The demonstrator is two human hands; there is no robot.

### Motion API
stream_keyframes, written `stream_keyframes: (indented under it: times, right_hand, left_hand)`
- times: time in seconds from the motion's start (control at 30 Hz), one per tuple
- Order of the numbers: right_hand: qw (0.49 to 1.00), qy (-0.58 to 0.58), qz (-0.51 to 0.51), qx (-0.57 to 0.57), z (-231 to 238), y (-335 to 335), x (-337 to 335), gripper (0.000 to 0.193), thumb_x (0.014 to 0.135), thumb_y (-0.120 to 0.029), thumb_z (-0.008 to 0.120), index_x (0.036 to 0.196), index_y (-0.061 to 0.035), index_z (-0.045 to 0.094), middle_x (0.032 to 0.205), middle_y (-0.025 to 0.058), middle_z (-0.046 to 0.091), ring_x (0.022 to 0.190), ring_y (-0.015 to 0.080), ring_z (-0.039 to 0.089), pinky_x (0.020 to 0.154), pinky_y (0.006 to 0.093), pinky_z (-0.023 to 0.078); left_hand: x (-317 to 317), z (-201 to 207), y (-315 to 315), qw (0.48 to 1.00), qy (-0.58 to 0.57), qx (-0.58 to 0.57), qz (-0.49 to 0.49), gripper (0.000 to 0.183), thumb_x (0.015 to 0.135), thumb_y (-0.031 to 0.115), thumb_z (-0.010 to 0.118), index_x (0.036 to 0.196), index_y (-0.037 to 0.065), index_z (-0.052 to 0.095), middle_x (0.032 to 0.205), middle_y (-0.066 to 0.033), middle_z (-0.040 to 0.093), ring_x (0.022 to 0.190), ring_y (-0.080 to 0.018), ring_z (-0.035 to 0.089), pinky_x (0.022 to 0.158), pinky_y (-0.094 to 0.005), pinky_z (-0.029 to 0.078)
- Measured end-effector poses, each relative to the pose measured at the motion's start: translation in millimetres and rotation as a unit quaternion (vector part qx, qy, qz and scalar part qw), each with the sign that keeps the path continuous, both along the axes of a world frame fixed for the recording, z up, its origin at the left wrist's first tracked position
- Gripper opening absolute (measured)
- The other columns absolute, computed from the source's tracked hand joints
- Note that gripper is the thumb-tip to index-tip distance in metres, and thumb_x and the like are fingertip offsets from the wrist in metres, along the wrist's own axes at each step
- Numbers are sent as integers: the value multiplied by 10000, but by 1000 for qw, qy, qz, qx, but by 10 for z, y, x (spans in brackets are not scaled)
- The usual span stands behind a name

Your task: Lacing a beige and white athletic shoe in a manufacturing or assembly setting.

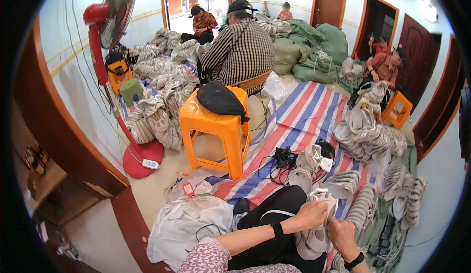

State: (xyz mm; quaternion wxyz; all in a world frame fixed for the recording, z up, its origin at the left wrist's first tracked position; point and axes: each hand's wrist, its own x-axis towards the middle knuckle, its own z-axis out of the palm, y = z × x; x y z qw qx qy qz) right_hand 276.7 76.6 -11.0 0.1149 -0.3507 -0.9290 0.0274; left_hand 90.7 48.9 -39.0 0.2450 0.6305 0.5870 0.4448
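Note:
Over my lap I have a white shoe upper (pixel 324 196) with cut-outs in it. My left hand (pixel 312 215) grips its near side, the fingers bent and pinched together. Beside it, lower and to the right, my right hand (pixel 342 235) is closed at the upper's edge; whether it also pinches something thin is too small to see. More pale uppers (pixel 311 243) lie stacked on my thigh beneath both hands. Just past my knee are further loose white uppers (pixel 310 159), and a curved row of them (pixel 363 207) runs along my right side.
A striped plastic sheet (pixel 299 118) covers the floor ahead, with black cables (pixel 283 159) on it. An orange stool (pixel 216 121) bearing a black cap and a red standing fan (pixel 143 157) are to the left. Seated people (pixel 240 52) work among piled uppers and green sacks (pixel 314 62).

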Motion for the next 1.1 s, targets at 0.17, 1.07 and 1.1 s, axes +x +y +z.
stream_keyframes:
  times: [0.17,1.07,1.1]
  right_hand:
    - [968,-162,28,-190,24,426,13,161,857,-158,628,939,-38,698,628,138,671,547,255,678,527,388,523]
    - [922,-228,-90,-298,-397,972,31,178,746,-164,675,742,12,704,610,149,641,529,230,632,514,376,485]
    - [928,-223,-118,-274,-350,867,5,171,750,-153,668,744,16,690,659,154,634,594,244,627,552,376,481]
  left_hand:
    - [-40,-200,19,999,13,-42,-26,203,845,149,538,860,1,678,770,-264,662,773,-464,661,705,-527,536]
    - [-49,-143,-10,997,29,-40,-65,241,741,114,685,905,-57,642,885,-267,673,879,-426,688,731,-507,548]
    - [-28,-146,-11,996,30,-41,-67,241,741,114,685,905,-57,642,885,-267,673,879,-426,688,731,-507,548]
